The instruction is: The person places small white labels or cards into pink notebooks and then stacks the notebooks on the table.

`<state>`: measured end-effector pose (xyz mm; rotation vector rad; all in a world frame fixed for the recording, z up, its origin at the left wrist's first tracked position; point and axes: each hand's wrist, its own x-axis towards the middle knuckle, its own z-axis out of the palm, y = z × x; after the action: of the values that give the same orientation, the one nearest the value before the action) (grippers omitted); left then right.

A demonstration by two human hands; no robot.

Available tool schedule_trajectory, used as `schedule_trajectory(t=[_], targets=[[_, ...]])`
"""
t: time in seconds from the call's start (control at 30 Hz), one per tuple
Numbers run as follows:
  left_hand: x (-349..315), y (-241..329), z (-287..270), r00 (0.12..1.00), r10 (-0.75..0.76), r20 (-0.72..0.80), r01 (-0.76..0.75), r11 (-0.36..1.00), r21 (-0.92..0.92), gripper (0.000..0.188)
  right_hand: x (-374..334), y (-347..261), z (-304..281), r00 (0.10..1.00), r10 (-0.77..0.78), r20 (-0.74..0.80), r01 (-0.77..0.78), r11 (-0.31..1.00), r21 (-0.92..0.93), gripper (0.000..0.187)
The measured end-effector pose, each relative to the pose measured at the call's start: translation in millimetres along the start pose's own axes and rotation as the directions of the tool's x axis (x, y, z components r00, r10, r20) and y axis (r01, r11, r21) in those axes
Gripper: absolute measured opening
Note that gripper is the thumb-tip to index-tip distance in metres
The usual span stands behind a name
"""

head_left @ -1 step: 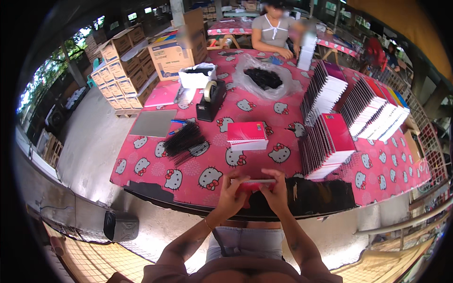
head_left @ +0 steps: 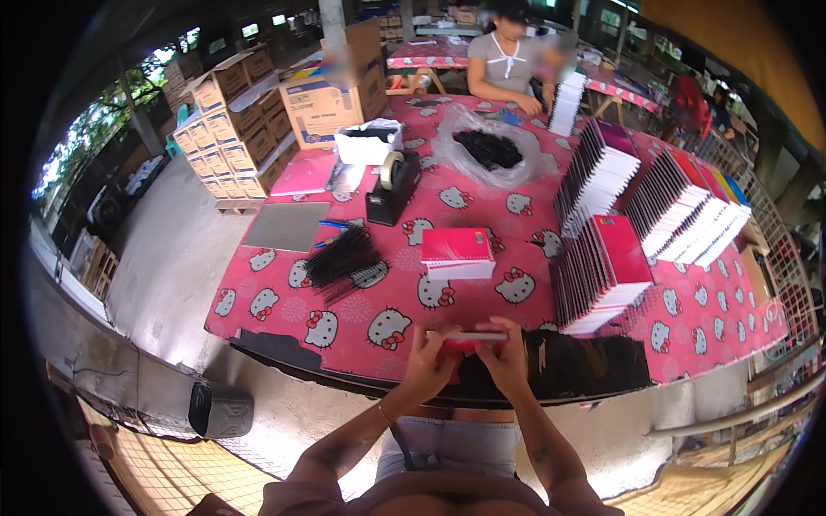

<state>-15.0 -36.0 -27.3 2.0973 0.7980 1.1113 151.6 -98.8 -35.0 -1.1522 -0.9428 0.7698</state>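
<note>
Near the front edge of the table, my left hand (head_left: 429, 361) and my right hand (head_left: 506, 359) grip a pink-covered notebook (head_left: 475, 336) from its two ends. It is seen nearly edge-on, its pale page edge turned up, and my fingers hide much of its cover. Just beyond my hands lies a small stack of pink spiral notebooks (head_left: 458, 245). To the left of that stack is a pile of black binding coils (head_left: 342, 258), with blue pens (head_left: 334, 224) at its far side.
Tall stacks of spiral notebooks (head_left: 621, 249) stand at the right. Farther back are a tape dispenser (head_left: 392, 193), a white container (head_left: 368, 144), a plastic bag of black pieces (head_left: 489, 148) and a cardboard box (head_left: 323, 107). A grey board (head_left: 286, 226) lies left. Another person (head_left: 503, 64) sits across the table.
The whole scene sits slightly lower and farther right in the picture. Both hands keep their grip on the notebook, with only a small shift of the fingers.
</note>
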Motion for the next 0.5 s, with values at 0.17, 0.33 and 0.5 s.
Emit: schedule_trajectory(t=[0.17, 0.33, 0.5], targets=[[-7.1, -6.7, 10.4, 0.997, -0.053, 0.054, 0.059, 0.991, -0.121, 0.058, -6.7, 11.9, -19.4, 0.997, 0.001, 0.083, 0.016, 0.979, -0.203, 0.032], [32.3, -15.4, -40.3, 0.981, -0.059, 0.182, 0.107, 0.958, -0.266, 0.053, -7.1, 24.2, -24.7, 1.000, -0.004, 0.001, 0.004, 0.984, -0.179, 0.030], [48.6, -89.1, -94.0, 0.886, -0.400, 0.234, 0.385, 0.352, -0.853, 0.039, -8.5, 11.8, -16.3, 1.000, -0.001, -0.025, -0.004, 0.976, -0.219, 0.033]])
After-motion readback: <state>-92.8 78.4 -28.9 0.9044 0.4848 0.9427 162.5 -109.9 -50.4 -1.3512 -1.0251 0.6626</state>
